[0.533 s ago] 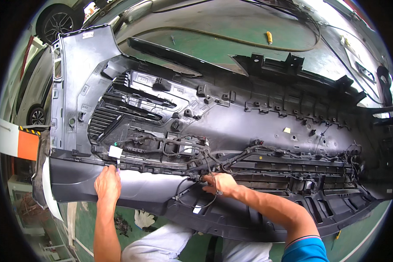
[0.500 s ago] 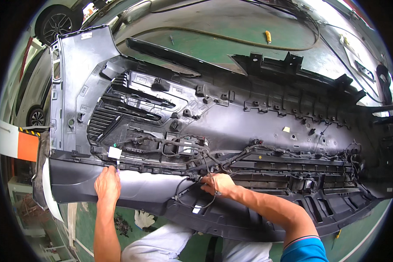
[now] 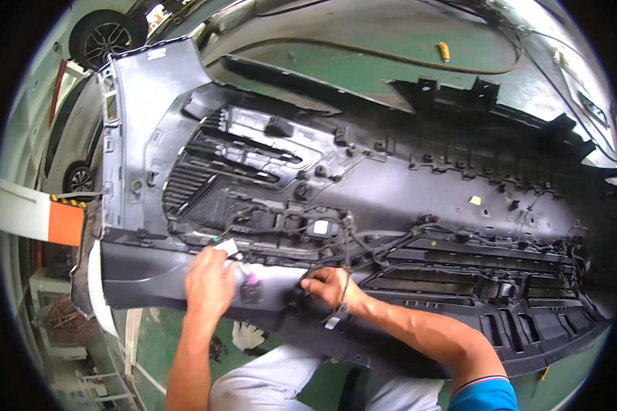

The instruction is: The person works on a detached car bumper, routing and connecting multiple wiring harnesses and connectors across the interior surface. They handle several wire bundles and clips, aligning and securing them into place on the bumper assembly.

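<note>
A large black car bumper (image 3: 185, 274) lies with its inner side up across my lap side. A black wiring harness (image 3: 391, 240) runs along it. My left hand (image 3: 210, 284) is closed beside a white paper tag (image 3: 224, 248) at the bumper's left lower strip; what its fingers hold is blurred. To its right shows a smeared dark patch with a pink spot (image 3: 252, 279). My right hand (image 3: 330, 288) pinches a black cable of the harness, whose loop hangs by the wrist with a white label (image 3: 336, 318) on it.
Beyond the bumper, a hose (image 3: 363, 49) and a yellow-handled tool (image 3: 444, 52) lie on the green floor. A wheel (image 3: 103, 41) and an orange-and-white barrier (image 3: 65, 222) stand at left. A white glove (image 3: 247, 335) lies below the bumper's near edge.
The view has shifted, so the bumper sits farther right. My left hand has moved right along the strip, up to the white tag. The right hand has drawn the cable a little left and nearer.
</note>
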{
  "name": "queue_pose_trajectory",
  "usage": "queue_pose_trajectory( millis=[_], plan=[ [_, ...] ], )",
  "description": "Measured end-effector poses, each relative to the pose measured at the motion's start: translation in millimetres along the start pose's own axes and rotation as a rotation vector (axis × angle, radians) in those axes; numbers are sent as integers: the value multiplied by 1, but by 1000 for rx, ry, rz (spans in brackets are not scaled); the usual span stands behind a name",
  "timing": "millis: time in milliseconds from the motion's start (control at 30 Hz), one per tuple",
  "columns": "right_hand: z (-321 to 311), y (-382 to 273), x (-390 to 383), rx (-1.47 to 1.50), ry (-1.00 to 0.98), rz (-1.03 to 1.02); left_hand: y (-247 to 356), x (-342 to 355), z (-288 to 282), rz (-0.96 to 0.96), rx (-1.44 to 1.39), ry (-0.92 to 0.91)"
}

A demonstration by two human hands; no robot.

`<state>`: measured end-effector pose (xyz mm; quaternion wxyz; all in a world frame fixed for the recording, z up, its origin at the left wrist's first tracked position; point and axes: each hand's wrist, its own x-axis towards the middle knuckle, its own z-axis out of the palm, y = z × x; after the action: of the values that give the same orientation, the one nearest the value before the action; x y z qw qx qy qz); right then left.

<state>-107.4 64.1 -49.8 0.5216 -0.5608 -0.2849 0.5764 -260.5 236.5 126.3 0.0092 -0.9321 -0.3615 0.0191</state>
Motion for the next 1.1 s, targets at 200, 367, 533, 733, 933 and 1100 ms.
queue_pose_trajectory(
  millis=[200, 367, 533, 733, 933, 1100],
  plan=[
    [9, 13, 20, 206, -50, 9, 45, 10, 28, 149, -452, -383],
    [7, 26, 21, 182, -15, 24, 49, 10, 53, 172, -558, -591],
    [19, 46, 36, -510, 79, -660, 61, 12, 59, 152, -781, -578],
    [78, 37, 37, 550, 102, -422, 80, 19, 50, 300, -768, -462],
    [73, -4, 37, -131, 53, 11, 66, 25, 26, 226, -719, -269],
    [-13, 16, 12, -476, -45, 40, 43, 27, 21, 105, -763, -212]
  ],
)
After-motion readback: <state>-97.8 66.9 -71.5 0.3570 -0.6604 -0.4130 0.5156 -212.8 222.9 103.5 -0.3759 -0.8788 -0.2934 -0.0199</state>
